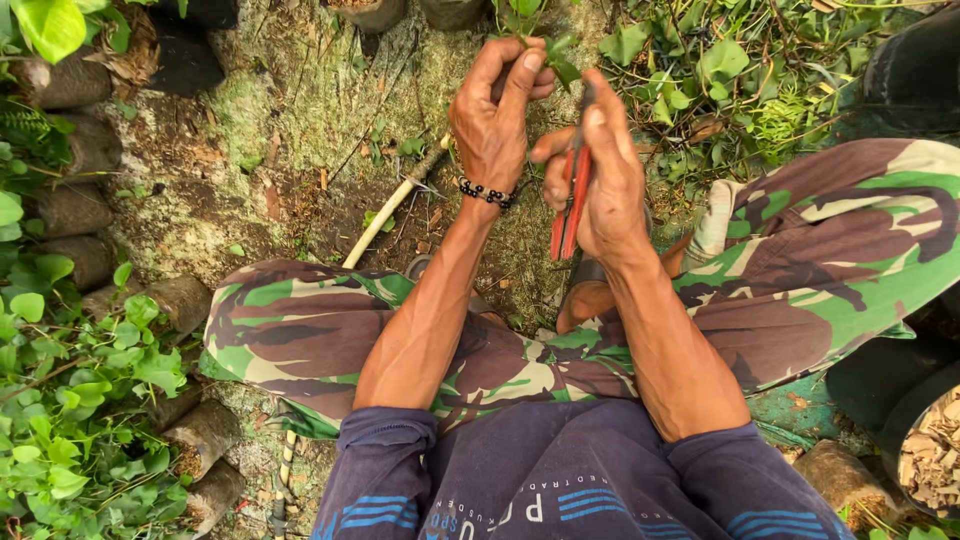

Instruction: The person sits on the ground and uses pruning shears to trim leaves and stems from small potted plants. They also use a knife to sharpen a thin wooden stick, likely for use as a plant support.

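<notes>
pinching a small green leafy plant cutting [545, 45] between thumb and forefinger of the left hand [495, 125], remaining fingers curled loosely behind, a black beaded bracelet [487, 194] circling the wrist. wrapped around red-handled metal pruning shears [570, 195] with the right hand [600, 175], fingers closed on the handles and thumb laid along the top, blade tip raised towards the stem just below the leaves; impossible to tell whether blades touching the stem or just beside it, nor whether blades apart or shut. held up at the top middle of the view, above mossy ground, well clear of the lap. judged as midway through a trim: cutting already in hand and shears brought to it, no fresh cut visible, nothing yet set down. appearing short, with a few glossy green leaves crowded at the tip and the stem mostly hidden behind the fingers. farther out, forearms bare below pushed-up dark blue sleeves [385, 470], knees spread in green and brown camouflage trousers [300, 325]. lying on the soil between the knees, a pale thin stick [395, 205]. lined along the left edge, dark cylindrical soil-filled nursery bags [75, 210] among broad-leaved green seedlings [75, 400]. scattered at upper right, a heap of cut green leaves and twigs [720, 80]. at lower right, a dark pot of pale wood chips [930, 450].
</notes>
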